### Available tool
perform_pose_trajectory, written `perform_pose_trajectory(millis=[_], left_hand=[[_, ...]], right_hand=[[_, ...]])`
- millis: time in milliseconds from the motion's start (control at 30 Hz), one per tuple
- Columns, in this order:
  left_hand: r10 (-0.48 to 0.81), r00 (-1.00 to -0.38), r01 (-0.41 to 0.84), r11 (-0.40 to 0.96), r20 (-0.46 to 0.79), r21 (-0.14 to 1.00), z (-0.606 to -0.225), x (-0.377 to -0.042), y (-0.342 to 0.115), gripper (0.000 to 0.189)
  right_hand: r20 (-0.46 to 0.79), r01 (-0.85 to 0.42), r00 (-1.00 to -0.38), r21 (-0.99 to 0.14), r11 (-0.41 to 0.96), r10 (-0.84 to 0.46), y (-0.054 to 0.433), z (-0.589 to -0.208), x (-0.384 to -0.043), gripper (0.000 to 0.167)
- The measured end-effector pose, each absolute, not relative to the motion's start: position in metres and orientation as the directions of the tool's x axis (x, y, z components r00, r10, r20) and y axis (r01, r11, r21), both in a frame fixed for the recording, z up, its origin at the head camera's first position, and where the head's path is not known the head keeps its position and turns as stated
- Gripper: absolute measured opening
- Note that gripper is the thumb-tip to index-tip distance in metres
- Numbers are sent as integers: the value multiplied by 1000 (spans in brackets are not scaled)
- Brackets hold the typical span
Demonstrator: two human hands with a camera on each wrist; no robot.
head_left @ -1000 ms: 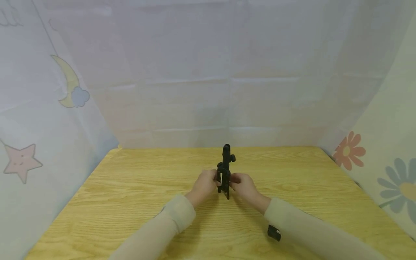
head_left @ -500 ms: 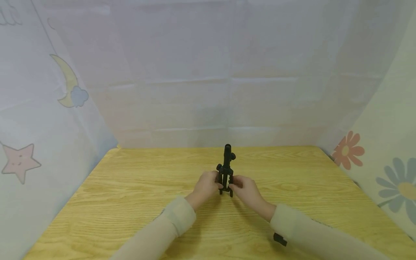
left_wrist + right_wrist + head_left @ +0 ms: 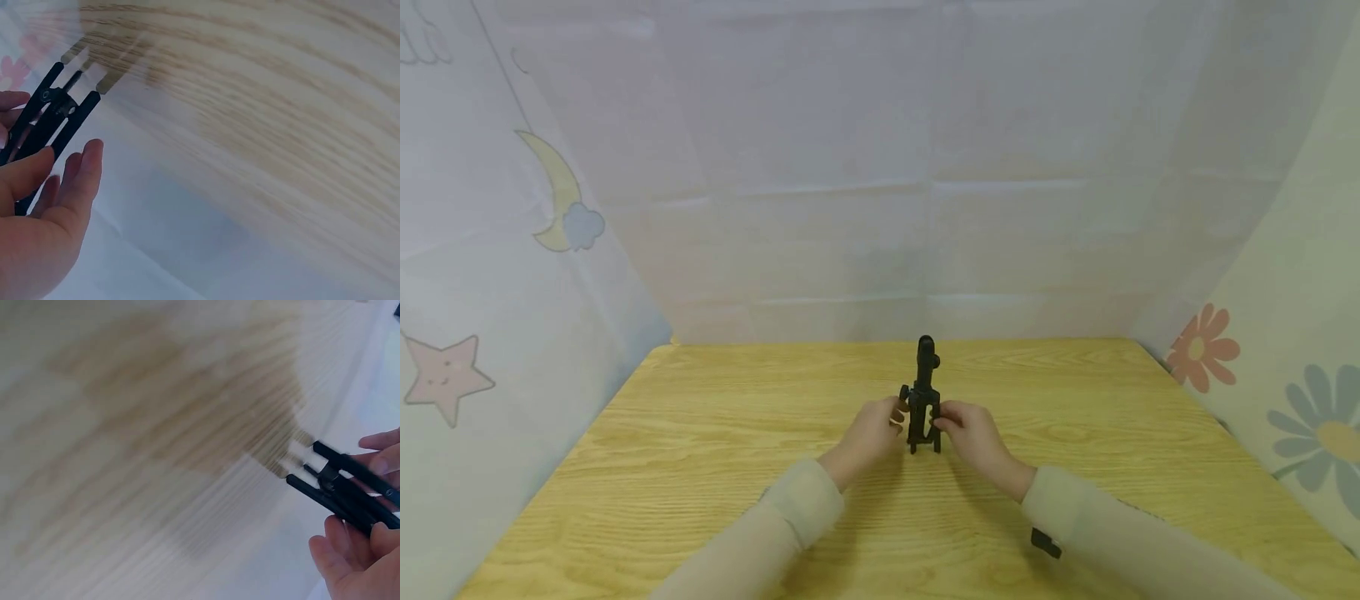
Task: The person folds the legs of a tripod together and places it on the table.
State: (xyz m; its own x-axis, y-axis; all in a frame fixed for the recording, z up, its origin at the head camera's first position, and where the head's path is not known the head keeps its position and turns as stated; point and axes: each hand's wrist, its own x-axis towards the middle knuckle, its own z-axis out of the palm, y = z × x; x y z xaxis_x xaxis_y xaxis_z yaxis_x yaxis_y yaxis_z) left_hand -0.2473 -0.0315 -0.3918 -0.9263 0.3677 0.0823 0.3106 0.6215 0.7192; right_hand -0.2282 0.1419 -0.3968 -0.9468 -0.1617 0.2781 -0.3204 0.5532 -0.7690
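We begin at the right fingers (image 3: 328, 556): with the thumb, they pinch the right-hand leg of a black tripod, the right hand (image 3: 973, 429) approaching from the right side. The left fingers (image 3: 94, 156) lie loosely extended and slightly spread at the opposite side; in the head view we find them just beside the legs, below the left knob (image 3: 904, 392). We cannot confirm whether the left thumb touches the tripod.

We note the governing relation, in our judgement, as follows. The tripod (image 3: 922, 379) is located between the hands: to the right of the left hand (image 3: 868, 433) and to the left of the right hand. Its long axis stands roughly upright, across the line joining the two hands, with column up and legs down. The right hand is the nearer, being in contact.

The legs lie close together and nearly parallel. We see their feet at or just above the table (image 3: 700, 467); contact cannot be verified. A second knob (image 3: 936, 361) projects from the right of the column.

Further out, we note the two pale sleeves (image 3: 808, 504), a small black part (image 3: 1045, 543) just beside the right one, and a creased backdrop (image 3: 820, 167) behind the table.
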Motion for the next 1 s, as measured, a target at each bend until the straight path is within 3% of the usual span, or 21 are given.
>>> perform_pose_trajectory(millis=[167, 367, 667, 1000], left_hand=[[370, -926, 285, 544, 79, 789, -392, -248, -33, 37], [383, -915, 313, 485, 124, 817, -394, -250, -35, 29], [369, -916, 332, 477, 157, 813, -396, -257, -36, 15], [361, -915, 363, 546, 178, 755, -393, -263, -37, 15]], right_hand=[[291, -350, -936, -753, 557, -196, 145, -398, -234, 8], [283, -366, -930, -752, 548, -233, 147, -400, -239, 10], [263, -359, -931, -778, 515, -252, 147, -399, -244, 13], [194, -278, -958, -807, 522, -211, 145, -398, -245, 15]])
